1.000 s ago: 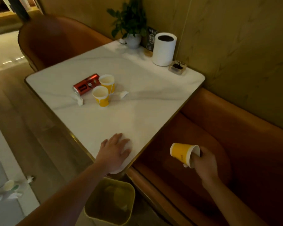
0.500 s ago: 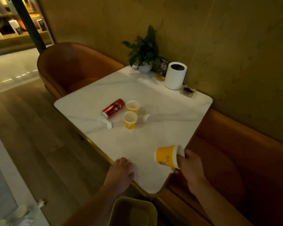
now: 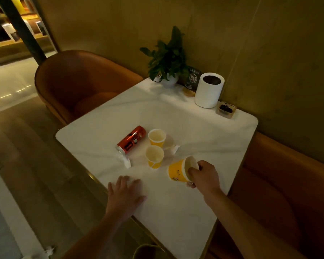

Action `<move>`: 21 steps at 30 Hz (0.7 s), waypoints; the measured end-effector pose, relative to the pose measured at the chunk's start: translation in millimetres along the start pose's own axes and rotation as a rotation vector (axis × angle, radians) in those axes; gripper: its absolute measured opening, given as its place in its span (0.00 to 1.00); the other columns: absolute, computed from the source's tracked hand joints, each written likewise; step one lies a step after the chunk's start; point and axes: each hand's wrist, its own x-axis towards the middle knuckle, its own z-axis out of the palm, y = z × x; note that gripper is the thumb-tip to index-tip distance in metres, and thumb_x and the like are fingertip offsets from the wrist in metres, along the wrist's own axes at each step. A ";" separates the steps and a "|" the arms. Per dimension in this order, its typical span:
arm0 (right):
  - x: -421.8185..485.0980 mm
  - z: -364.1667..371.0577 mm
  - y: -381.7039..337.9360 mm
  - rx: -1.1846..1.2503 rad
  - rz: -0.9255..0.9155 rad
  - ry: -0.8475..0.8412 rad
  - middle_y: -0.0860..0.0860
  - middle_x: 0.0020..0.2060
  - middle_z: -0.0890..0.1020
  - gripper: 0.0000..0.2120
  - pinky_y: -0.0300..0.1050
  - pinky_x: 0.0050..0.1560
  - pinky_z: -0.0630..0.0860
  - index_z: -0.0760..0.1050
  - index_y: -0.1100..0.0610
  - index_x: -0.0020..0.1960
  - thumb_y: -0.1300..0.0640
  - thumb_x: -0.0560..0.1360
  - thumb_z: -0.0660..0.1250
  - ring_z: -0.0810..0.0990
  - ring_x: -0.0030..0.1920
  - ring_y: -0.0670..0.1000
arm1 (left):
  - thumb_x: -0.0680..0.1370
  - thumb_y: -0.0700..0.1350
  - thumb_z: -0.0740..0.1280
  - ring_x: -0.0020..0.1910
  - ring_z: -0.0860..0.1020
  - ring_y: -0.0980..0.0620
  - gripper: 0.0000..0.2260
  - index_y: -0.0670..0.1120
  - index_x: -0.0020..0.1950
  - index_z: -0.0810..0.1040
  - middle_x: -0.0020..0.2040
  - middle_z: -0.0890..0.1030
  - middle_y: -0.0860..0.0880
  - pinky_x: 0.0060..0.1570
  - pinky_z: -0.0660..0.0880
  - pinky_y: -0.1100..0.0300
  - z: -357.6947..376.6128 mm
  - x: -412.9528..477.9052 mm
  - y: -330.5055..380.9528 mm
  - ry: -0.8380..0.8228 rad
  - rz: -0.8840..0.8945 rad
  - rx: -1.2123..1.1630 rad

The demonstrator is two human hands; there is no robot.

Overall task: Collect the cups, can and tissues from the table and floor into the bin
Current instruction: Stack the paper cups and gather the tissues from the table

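A dark table sign in the upper middle of the frame reads "B13"; it stands between a potted plant and a white cylinder along the wall edge of the white table. The red can lies on its side left of centre, with dark markings on its label too small to read. The tilted yellow cup bears small print that cannot be made out either.

The right hand grips that cup by its rim, fingers curled into the mouth, holding it on its side over the table just right of 2 upright yellow cups. The left hand lies flat and spread wide on the table's near edge, holding nothing. A crumpled tissue sits by the can's near end, another right of the cups (a third pale scrap lies on the floor, lower left). The bin's rim peeks in at the bottom edge.

Compared with 0.5 s ago, the held cup has travelled from the table's near corner inward toward the 2 cups, and far less of the bin shows.
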 end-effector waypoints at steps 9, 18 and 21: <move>13.8 39.0 -41.0 0.067 0.025 0.144 0.59 0.31 0.81 0.03 0.43 0.25 0.75 0.76 0.61 0.38 0.63 0.67 0.64 0.84 0.27 0.59 | 0.69 0.69 0.57 0.61 0.73 0.41 0.26 0.57 0.60 0.73 0.57 0.75 0.47 0.63 0.64 0.36 -8.6 33.1 -59.8 0.078 0.152 0.035; 30.6 92.7 -79.1 -0.050 0.046 0.248 0.55 0.30 0.80 0.02 0.48 0.30 0.80 0.73 0.57 0.34 0.59 0.64 0.64 0.83 0.31 0.59 | 0.67 0.70 0.61 0.58 0.74 0.43 0.24 0.58 0.57 0.74 0.55 0.75 0.47 0.59 0.69 0.36 -13.5 54.3 -94.1 0.128 0.308 0.017; 42.2 106.3 -75.4 -0.267 0.051 0.219 0.56 0.41 0.84 0.11 0.53 0.45 0.82 0.78 0.56 0.45 0.56 0.64 0.64 0.84 0.43 0.61 | 0.68 0.71 0.60 0.59 0.73 0.43 0.27 0.58 0.59 0.74 0.57 0.74 0.48 0.62 0.67 0.36 -8.7 55.8 -99.0 0.144 0.327 -0.006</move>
